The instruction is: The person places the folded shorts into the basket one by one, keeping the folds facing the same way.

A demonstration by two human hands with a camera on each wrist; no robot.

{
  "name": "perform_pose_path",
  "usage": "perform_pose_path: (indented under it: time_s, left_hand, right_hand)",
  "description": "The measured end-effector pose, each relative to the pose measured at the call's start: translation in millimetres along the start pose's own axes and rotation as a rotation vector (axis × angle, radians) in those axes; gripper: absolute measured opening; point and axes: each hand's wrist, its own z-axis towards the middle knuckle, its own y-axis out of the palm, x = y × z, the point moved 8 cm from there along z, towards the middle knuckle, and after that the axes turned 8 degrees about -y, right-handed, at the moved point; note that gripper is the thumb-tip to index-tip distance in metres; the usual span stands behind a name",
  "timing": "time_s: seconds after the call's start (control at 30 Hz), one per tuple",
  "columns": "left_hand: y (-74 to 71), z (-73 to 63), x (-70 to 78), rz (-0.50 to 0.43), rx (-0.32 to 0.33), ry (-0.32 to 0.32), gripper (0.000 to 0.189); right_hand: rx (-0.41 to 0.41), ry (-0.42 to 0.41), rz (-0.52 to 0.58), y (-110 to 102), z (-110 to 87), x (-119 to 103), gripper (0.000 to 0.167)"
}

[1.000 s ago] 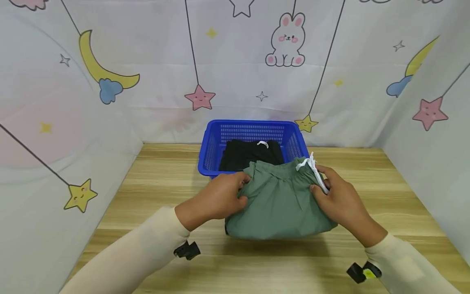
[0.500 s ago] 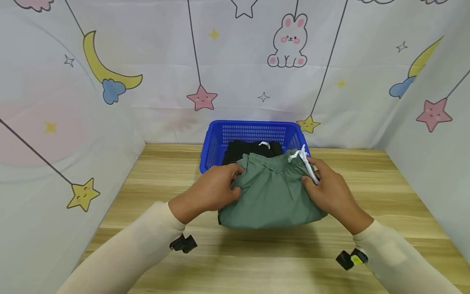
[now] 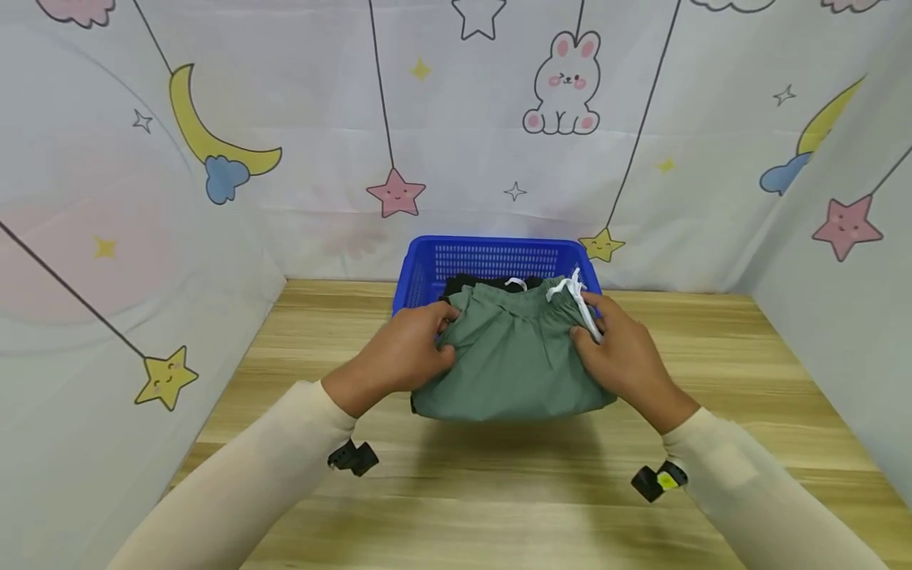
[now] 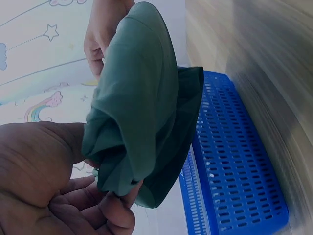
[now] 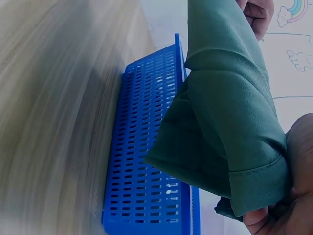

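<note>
Folded green drawstring shorts (image 3: 509,356) hang in the air between the two hands, in front of the basket and partly over its near rim in the head view. My left hand (image 3: 406,348) pinches their left edge between thumb and fingers. On the other side my right hand (image 3: 627,348) grips the edge beside the white drawstring (image 3: 577,297). Both wrist views show the folded layers of cloth, with a loose flap hanging toward the basket. Behind the shorts stands a blue plastic basket (image 3: 499,245) holding a black garment (image 3: 466,281) with a white drawstring, mostly hidden.
A wood-grain table (image 3: 492,507) lies beneath, with the basket at its back edge. White cloth walls (image 3: 321,87) printed with stars, moons and a rabbit enclose the table at the back and on both sides.
Both hands have carried the green shorts forward and slightly left, up to the basket. The shorts now cover more of the black garment and the basket's near rim. The grip looks the same.
</note>
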Motion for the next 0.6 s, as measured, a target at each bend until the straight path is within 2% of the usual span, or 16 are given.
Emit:
perform_pose_path:
  time_s: [0.3, 0.6]
  left_hand:
    - [-5.6, 13.0, -9.6, 0.003, 0.036, -0.015, 0.047]
    - [-7.7, 26.5, -18.8, 0.001, 0.039, -0.042, 0.048]
  right_hand:
    - [0.034, -0.019, -0.018, 5, 19.1, 0, 0.054]
    - [0.032, 0.020, -0.002, 11, 33.1, 5, 0.055]
